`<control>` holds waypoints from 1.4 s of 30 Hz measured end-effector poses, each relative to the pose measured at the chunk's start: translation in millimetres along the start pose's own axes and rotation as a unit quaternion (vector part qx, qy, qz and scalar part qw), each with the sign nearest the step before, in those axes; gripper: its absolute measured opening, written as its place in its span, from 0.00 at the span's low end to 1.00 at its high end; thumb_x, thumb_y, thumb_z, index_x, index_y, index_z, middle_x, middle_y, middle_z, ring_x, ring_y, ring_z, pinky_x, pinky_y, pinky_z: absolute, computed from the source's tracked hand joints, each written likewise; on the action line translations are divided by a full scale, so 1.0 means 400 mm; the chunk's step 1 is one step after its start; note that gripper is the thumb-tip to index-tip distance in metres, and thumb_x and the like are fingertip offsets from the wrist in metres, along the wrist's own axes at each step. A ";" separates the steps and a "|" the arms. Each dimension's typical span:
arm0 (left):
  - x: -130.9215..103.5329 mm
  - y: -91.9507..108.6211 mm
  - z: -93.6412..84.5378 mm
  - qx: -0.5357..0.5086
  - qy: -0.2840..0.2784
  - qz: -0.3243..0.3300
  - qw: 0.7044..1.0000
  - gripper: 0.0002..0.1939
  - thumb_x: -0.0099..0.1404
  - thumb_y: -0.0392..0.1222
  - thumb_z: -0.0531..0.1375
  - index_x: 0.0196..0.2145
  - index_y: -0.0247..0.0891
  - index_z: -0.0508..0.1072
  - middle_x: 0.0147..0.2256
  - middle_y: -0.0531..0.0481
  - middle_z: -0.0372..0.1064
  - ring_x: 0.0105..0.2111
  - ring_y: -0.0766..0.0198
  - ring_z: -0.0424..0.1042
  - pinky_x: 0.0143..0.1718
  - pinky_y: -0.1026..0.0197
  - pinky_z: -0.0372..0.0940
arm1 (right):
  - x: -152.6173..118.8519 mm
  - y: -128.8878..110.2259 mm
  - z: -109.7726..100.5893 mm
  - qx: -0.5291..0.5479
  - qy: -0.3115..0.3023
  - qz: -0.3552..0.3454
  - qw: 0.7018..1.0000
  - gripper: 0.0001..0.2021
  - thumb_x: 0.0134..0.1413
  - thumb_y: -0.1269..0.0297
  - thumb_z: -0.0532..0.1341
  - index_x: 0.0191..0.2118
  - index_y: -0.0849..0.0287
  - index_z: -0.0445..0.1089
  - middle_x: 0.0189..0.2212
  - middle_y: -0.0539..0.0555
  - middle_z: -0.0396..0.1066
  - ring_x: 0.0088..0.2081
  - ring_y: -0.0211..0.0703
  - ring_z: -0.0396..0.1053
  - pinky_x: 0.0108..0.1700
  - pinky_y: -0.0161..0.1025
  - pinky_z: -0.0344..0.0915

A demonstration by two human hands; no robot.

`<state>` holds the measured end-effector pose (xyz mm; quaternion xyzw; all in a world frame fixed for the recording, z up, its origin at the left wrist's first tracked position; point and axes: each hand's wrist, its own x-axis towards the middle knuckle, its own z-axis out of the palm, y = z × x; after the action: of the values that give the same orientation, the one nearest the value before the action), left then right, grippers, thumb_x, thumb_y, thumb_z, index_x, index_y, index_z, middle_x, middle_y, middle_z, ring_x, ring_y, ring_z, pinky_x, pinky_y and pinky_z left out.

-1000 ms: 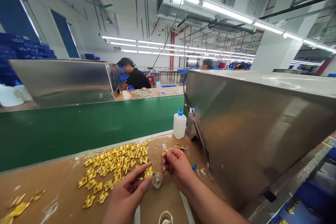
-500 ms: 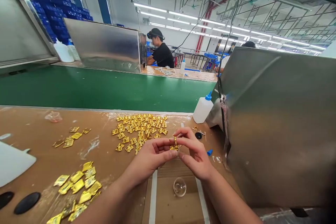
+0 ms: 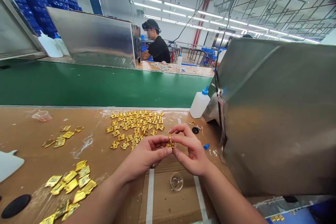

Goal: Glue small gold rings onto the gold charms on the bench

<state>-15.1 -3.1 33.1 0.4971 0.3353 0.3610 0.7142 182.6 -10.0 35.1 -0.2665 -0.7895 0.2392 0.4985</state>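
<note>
Glossy, metallic-looking gold piece (image 3: 170, 145)

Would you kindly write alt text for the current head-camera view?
A person's left hand and right hand hold a small gold piece between them above a brown worktop. Loose gold pieces lie beyond and to the left; a clear cup sits nearer.

Passage lies between the near gold pieces (image 3: 71, 185) and the far cluster (image 3: 137, 130); a metal panel (image 3: 278, 119) blocks the right.

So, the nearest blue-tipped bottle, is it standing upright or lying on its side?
Upright. The bottle rests on its base on the brown table, with its blue tip uppermost.
</note>
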 end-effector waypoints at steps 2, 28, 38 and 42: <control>-0.001 0.001 0.001 0.001 -0.004 -0.005 1.000 0.27 0.54 0.56 0.76 0.45 0.35 0.81 0.27 0.55 0.65 0.20 0.75 0.47 0.21 0.65 0.41 | 0.002 -0.003 0.002 -0.001 -0.002 -0.011 1.000 0.20 0.60 0.72 0.61 0.56 0.51 0.76 0.50 0.59 0.69 0.54 0.50 0.69 0.57 0.52 0.70; -0.007 -0.004 -0.006 -0.020 -0.002 -0.040 0.999 0.29 0.50 0.58 0.77 0.44 0.37 0.82 0.24 0.56 0.62 0.21 0.73 0.48 0.24 0.65 0.44 | 0.002 0.010 0.001 -0.105 0.012 -0.099 0.990 0.17 0.58 0.74 0.64 0.52 0.54 0.77 0.46 0.58 0.74 0.47 0.47 0.73 0.48 0.47 0.72; -0.003 -0.002 -0.016 -0.047 -0.047 -0.063 0.996 0.27 0.57 0.62 0.73 0.39 0.37 0.74 0.18 0.64 0.49 0.19 0.74 0.40 0.18 0.69 0.38 | 0.005 0.015 -0.009 -0.169 0.011 -0.125 0.978 0.07 0.69 0.64 0.64 0.47 0.56 0.79 0.44 0.56 0.75 0.47 0.44 0.72 0.48 0.46 0.67; -0.003 -0.004 -0.019 -0.039 -0.021 -0.066 0.997 0.28 0.54 0.64 0.74 0.36 0.38 0.72 0.18 0.64 0.50 0.19 0.74 0.41 0.18 0.70 0.39 | 0.002 0.017 -0.004 -0.158 0.041 -0.119 0.979 0.07 0.69 0.64 0.64 0.46 0.55 0.79 0.44 0.56 0.75 0.47 0.44 0.72 0.48 0.45 0.66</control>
<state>-21.9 -1.1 29.8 0.4537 0.3377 0.3154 0.7620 184.8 -4.0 31.8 -0.2560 -0.8220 0.0392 0.5071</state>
